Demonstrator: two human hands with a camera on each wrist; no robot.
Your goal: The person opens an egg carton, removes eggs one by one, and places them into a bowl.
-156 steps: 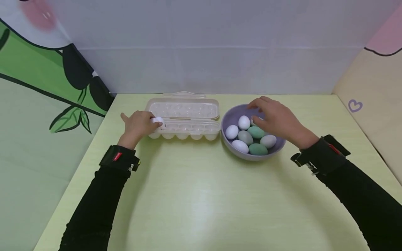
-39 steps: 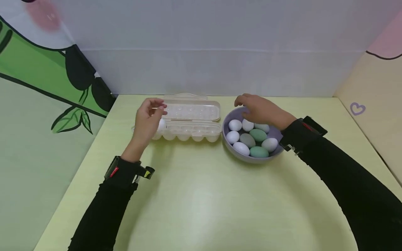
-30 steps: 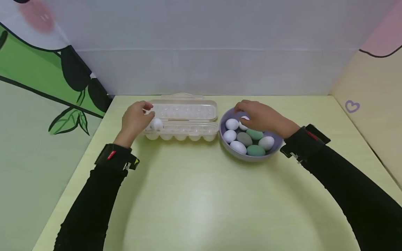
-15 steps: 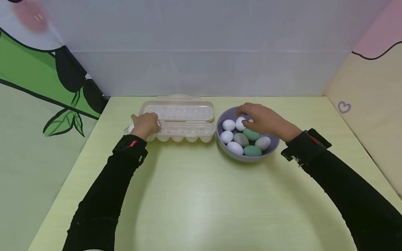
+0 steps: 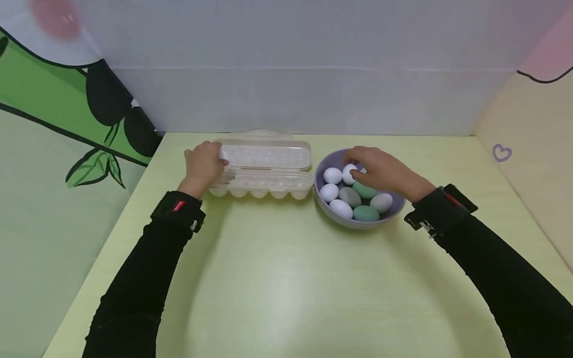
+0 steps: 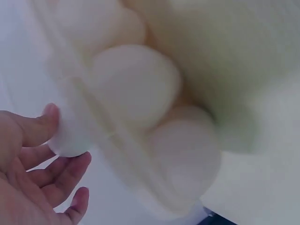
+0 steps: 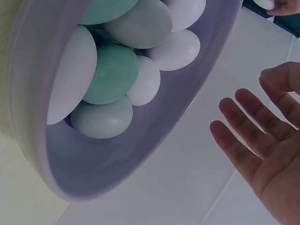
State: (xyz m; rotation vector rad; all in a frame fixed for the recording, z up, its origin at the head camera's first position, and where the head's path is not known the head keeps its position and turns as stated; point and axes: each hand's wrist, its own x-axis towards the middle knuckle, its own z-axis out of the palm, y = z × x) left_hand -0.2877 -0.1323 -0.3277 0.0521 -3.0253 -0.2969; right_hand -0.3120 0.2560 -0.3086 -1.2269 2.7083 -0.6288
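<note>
My left hand (image 5: 203,166) is at the left end of a clear plastic egg carton (image 5: 277,188), whose lid (image 5: 264,154) lies folded back. In the left wrist view, thumb and fingers pinch a white egg (image 6: 70,140) by the carton's edge. The head view hides that egg behind the hand. My right hand (image 5: 385,171) hovers over a purple bowl (image 5: 353,224) of white, grey and green eggs. Its fingers (image 7: 241,147) are slightly bent, apart from the eggs and holding nothing. A green egg (image 7: 112,75) lies among the others in the bowl.
The carton and bowl stand side by side near the back of a pale wooden table (image 5: 286,278). A grey-white wall panel (image 5: 291,99) rises behind the table, with printed side panels left and right.
The white egg seen at the carton's left end one second ago is now hidden by my left hand, which dipped there and has risen slightly. My right hand stays over the bowl.
</note>
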